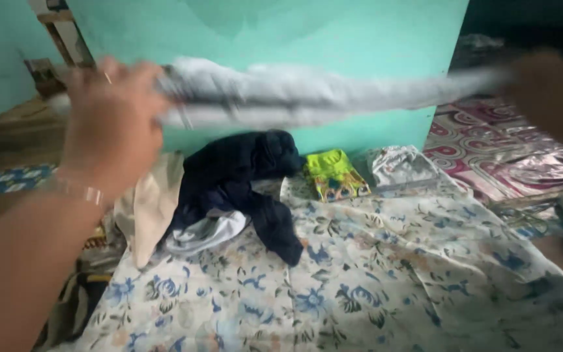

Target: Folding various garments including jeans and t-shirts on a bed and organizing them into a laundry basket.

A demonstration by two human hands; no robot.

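A pale grey garment point(320, 94) is held stretched level above the floral sheet point(373, 280), long axis side to side, its ends clenched in the left hand point(112, 120) and right hand point(552, 88), neither nearer.

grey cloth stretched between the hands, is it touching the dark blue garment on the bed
Apart. The head view shows the grey cloth, held up by the left hand and right hand, with teal wall visible between it and the dark blue garment.
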